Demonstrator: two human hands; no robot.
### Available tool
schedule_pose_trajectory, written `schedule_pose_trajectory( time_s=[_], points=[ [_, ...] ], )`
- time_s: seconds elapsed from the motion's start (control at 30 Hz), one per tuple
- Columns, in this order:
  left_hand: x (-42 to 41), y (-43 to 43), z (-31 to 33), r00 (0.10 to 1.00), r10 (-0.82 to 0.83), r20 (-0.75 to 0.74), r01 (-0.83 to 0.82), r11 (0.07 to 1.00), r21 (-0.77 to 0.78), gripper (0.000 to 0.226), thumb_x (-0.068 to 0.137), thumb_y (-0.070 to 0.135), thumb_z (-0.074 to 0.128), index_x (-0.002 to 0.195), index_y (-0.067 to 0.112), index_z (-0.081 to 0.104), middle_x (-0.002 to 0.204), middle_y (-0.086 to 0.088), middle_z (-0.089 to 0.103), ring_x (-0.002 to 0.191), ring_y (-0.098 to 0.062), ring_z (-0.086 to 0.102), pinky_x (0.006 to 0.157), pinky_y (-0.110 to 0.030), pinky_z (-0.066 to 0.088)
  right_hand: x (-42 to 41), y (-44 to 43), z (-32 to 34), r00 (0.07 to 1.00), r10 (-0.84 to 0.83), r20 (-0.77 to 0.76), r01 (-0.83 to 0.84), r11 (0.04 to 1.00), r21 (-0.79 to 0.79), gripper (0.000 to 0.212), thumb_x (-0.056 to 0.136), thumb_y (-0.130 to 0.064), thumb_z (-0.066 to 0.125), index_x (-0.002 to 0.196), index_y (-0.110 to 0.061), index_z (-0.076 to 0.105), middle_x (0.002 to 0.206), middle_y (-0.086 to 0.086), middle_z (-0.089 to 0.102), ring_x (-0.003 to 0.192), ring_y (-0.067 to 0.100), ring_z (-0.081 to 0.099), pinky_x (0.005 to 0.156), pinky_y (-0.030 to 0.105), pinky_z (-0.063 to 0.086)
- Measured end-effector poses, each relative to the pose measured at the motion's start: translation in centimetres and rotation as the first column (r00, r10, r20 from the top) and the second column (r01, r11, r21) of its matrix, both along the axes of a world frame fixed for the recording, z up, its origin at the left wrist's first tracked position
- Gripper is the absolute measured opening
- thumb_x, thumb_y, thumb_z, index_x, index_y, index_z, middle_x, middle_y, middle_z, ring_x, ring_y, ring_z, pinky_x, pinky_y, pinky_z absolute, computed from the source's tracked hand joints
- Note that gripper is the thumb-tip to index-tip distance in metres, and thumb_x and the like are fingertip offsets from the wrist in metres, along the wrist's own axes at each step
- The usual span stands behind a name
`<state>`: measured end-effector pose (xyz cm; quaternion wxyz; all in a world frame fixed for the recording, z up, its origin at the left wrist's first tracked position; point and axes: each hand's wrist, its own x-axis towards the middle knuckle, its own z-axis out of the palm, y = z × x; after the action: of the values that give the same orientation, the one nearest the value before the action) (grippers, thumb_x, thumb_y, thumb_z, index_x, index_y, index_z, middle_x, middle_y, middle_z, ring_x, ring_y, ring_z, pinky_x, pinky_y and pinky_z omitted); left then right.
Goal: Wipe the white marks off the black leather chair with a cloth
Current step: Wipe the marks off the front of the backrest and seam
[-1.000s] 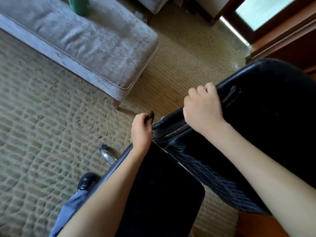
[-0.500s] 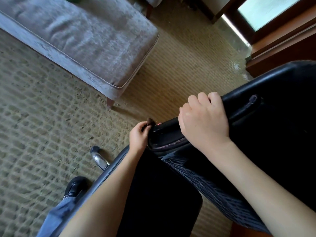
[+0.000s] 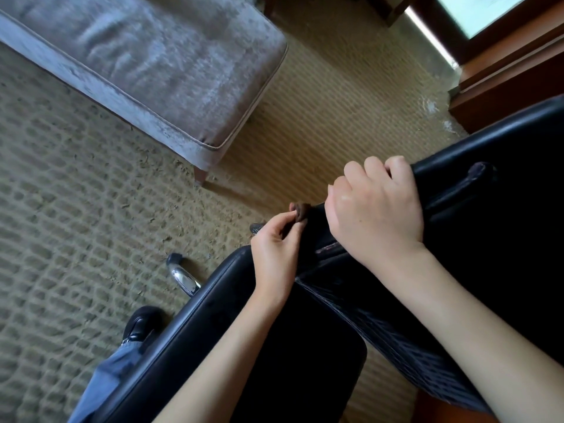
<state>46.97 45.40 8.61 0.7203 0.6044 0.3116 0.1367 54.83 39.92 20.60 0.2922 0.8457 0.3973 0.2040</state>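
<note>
Head view, looking down. The black leather chair (image 3: 299,367) fills the lower centre and right of the frame: the seat is at bottom centre, and the ribbed back panel runs from centre to lower right. My left grip (image 3: 274,250) is at centre frame, above the seat's left edge. Its thumb and fingertips are closed in a pinch on a small brown cloth (image 3: 300,212), bunched into a wad. The wad touches the chair's dark edge just left of my right grip (image 3: 377,209). It is too small to make out its texture. The right grip is right of centre with its fingers curled tight over the chair's upper rim, knuckles up, holding the leather itself. A thin pale streak (image 3: 328,248) shows on the leather just below that wrist. Both forearms are bare and come in from the bottom edge. A grey upholstered ottoman (image 3: 152,65) sits at upper left on a tan woven carpet (image 3: 76,209), with one wooden foot visible at its near corner. The chair's chrome leg (image 3: 183,277) pokes out left of the seat, and just below it are a black shoe (image 3: 142,326) and a blue trouser leg (image 3: 106,383). A dark wooden door frame (image 3: 503,74) is at upper right.
</note>
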Motion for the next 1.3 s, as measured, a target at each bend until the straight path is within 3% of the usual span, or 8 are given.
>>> schedule_pose_trajectory(
  time_s=[0.17,0.4,0.57,0.7,0.87,0.97,1.1,1.3],
  points=[
    [-0.5,0.9,-5.0,0.983,-0.183,-0.021,0.181,0.937,0.299,0.012,0.08,-0.002,0.067,0.09,0.005,0.069,0.093,0.006,0.064,0.091,-0.01,0.06,0.083,-0.005,0.039,0.2,0.1,-0.1,1.0,-0.004,-0.015,0.005,1.0,0.027,0.022,0.077,-0.015,0.065,0.056,-0.009,0.057,0.059,0.006,0.049,0.061,0.027,0.047,0.071,0.038,0.026],
    [0.7,2.4,-8.7,0.839,-0.38,-0.39,0.471,0.865,0.171,0.019,0.085,0.004,0.063,0.101,0.004,0.072,0.103,-0.014,0.07,0.1,-0.027,0.063,0.081,-0.027,0.042,0.0,0.0,0.0,1.0,-0.016,-0.019,0.017,1.0,0.026,0.023,0.076,-0.016,0.061,0.054,-0.011,0.058,0.058,0.005,0.049,0.061,0.027,0.048,0.072,0.038,0.027],
    [0.5,3.5,-3.3,0.886,-0.414,-0.21,0.455,0.864,0.216,0.008,0.082,0.009,0.069,0.089,0.008,0.073,0.085,-0.004,0.071,0.078,-0.009,0.061,0.067,-0.019,0.043,-0.2,0.8,0.1,0.998,0.022,-0.058,-0.016,0.994,0.107,0.017,0.075,-0.015,0.058,0.059,-0.012,0.062,0.061,0.005,0.054,0.064,0.027,0.052,0.074,0.039,0.029],
    [-0.5,4.5,3.0,0.89,-0.455,-0.031,0.445,0.854,0.268,0.025,0.085,0.005,0.06,0.069,0.024,0.058,0.064,0.01,0.061,0.06,0.0,0.054,0.057,-0.027,0.045,-4.2,0.2,-0.4,0.953,0.208,-0.22,-0.1,0.903,0.419,0.01,0.077,-0.012,0.055,0.074,-0.012,0.064,0.079,0.006,0.061,0.076,0.028,0.058,0.076,0.039,0.037],
    [-5.6,2.3,7.3,0.896,-0.432,0.105,0.412,0.895,0.171,0.013,0.092,0.011,0.057,0.082,0.019,0.061,0.073,0.007,0.061,0.071,-0.006,0.057,0.066,-0.029,0.049,-11.7,-5.4,-0.7,0.91,0.181,-0.372,0.175,0.647,0.742,0.029,0.084,-0.009,0.058,0.111,-0.004,0.067,0.109,0.013,0.063,0.1,0.029,0.06,0.085,0.043,0.046],
    [-8.4,0.1,7.4,0.887,-0.449,0.108,0.439,0.893,0.1,0.014,0.094,0.01,0.055,0.082,0.016,0.059,0.072,0.012,0.059,0.071,-0.001,0.054,0.067,-0.023,0.045,-15.7,-7.1,-0.9,0.734,0.044,-0.678,0.596,0.437,0.673,0.051,0.089,-0.036,0.056,0.132,-0.01,0.05,0.123,0.007,0.054,0.11,0.019,0.054,0.092,0.031,0.046],
    [-10.5,-1.9,7.5,0.879,-0.459,0.128,0.474,0.87,-0.134,0.012,0.094,0.007,0.052,0.089,0.011,0.061,0.084,-0.003,0.065,0.084,-0.015,0.059,0.08,-0.034,0.048,-18.8,-9.4,-1.7,0.417,0.189,-0.889,0.897,0.076,0.436,0.027,0.086,-0.029,0.068,0.109,-0.021,0.058,0.101,-0.01,0.066,0.091,0.0,0.061,0.083,0.024,0.049],
    [-11.4,-4.7,8.8,0.755,-0.649,0.093,0.656,0.745,-0.125,0.02,0.093,0.003,0.049,0.088,0.011,0.065,0.079,-0.005,0.067,0.076,-0.016,0.062,0.067,-0.025,0.052,-20.5,-11.2,-4.4,0.438,0.481,-0.759,0.899,-0.255,0.357,0.027,0.076,-0.016,0.071,0.093,-0.027,0.054,0.092,-0.007,0.066,0.088,0.01,0.065,0.087,0.045,0.053]
  ],
)
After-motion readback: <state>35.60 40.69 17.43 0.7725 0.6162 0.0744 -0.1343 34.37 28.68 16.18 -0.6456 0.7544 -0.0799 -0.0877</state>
